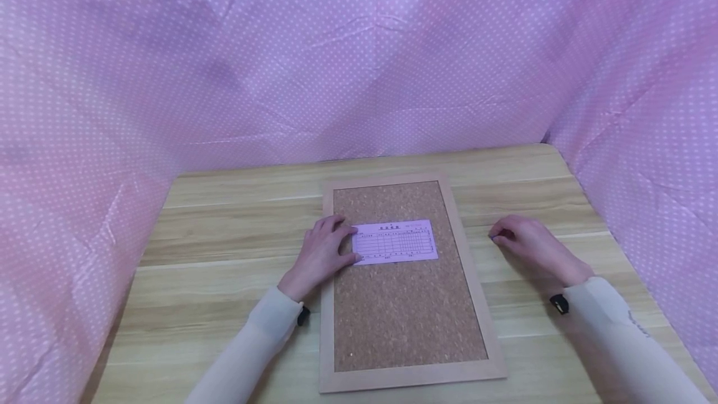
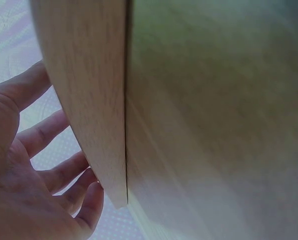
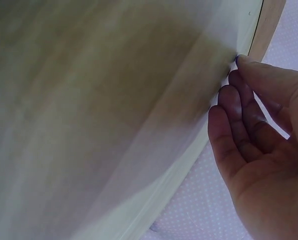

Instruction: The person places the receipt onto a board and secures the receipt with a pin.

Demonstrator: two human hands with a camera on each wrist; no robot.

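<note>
Slip lies flat on the cork board, on the worktop. My left hand touches its left edge, fingers parted; my right hand pinches something small and blue, off the board's right side. Judgement: slip placed; no fastening visible, blue piece not yet used.

A small, cloth-screened tabletop nook is shown; whether it is set up in a home, an office or a lab cannot be told. The space is closed off on 3 sides by creased pink cloth patterned with white dots, by which the room beyond is hidden. The work surface is formed by 1 table with a wood-grain top. A slightly office-like note is given by the framed cork board and the printed form laid on it.
</note>
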